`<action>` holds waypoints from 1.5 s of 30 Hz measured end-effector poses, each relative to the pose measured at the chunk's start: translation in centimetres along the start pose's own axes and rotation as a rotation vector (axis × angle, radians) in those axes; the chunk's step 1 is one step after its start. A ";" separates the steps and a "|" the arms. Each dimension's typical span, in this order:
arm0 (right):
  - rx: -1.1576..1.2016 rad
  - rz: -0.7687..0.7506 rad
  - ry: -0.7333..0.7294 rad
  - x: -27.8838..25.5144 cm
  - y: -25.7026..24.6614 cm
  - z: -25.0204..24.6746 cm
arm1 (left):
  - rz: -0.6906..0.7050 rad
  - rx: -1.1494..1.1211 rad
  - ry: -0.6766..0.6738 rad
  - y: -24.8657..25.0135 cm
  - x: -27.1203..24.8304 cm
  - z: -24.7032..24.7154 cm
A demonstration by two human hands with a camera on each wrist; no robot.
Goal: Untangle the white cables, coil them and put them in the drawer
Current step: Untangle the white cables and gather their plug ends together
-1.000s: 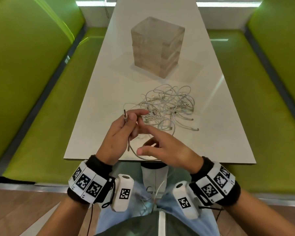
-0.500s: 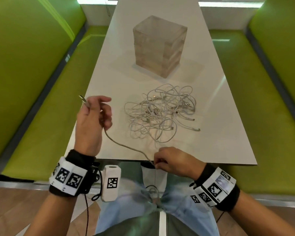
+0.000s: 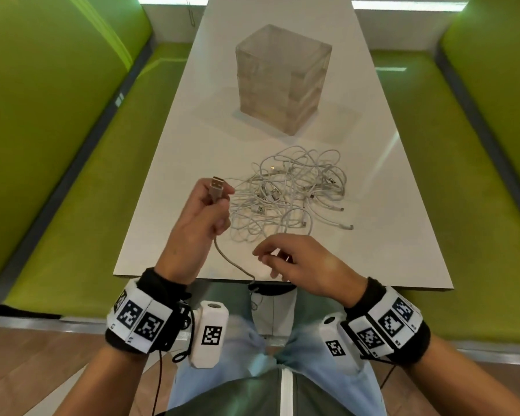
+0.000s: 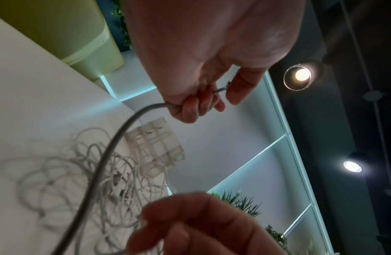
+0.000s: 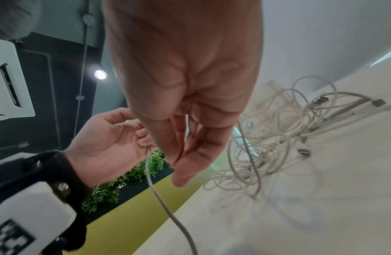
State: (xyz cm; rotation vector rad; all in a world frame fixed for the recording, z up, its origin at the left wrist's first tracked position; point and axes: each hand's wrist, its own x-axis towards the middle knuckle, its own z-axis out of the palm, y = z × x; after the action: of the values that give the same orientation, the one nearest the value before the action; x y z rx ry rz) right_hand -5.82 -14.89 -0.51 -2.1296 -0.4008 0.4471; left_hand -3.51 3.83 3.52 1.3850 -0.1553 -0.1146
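A tangle of white cables lies on the white table, short of a translucent drawer box. My left hand grips one cable just below its USB plug, which points up. That cable sags from the fist, crosses the table's near edge and drops toward my lap. My right hand hovers over the near edge, right of the cable, with its fingers loosely curled. In the left wrist view the fingers curl round the cable. In the right wrist view the right hand hangs relaxed above the tangle.
Green bench seats run along both sides of the table. The drawer box stands mid-table with its drawers closed. A lit wall strip ends the table at the far side.
My left hand swung back right toward the tangle, still holding the plug end. My right hand let go of the cable at the table edge and lifted with loosened fingers.
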 end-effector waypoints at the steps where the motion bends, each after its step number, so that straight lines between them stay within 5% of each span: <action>1: -0.029 -0.013 0.012 0.3 -0.1 -0.1 | -0.027 0.017 -0.011 -0.5 -0.1 0.1; 7: -0.306 0.053 -0.007 3.4 0.0 0.4 | -0.104 0.245 0.077 -3.2 0.1 -0.5; 14: -0.647 0.143 0.204 6.4 -0.4 2.3 | -0.322 0.335 0.095 -6.1 0.5 -0.7; 21: -0.370 0.040 0.289 6.0 -0.5 1.8 | -0.363 0.238 0.158 -6.5 0.5 -0.4; 27: -0.350 -0.261 -0.069 3.9 0.6 1.9 | -0.387 -0.011 0.149 -5.7 1.1 0.1; 30: -0.372 -0.297 -0.051 3.5 1.7 1.7 | -0.385 -0.066 0.206 -5.7 1.5 0.3; 38: -0.432 0.039 0.175 3.0 4.0 -0.3 | -0.305 -0.083 0.229 -4.9 2.5 -1.1; 45: -0.464 0.120 0.354 4.4 5.1 -2.3 | -0.122 -0.177 0.222 -4.1 2.2 -1.0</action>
State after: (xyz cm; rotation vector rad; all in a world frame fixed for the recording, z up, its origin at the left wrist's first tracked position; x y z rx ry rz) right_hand -0.34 -17.39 -4.27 -2.6318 -0.1833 0.0330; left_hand -1.10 3.68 -0.63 1.2203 0.1228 -0.0735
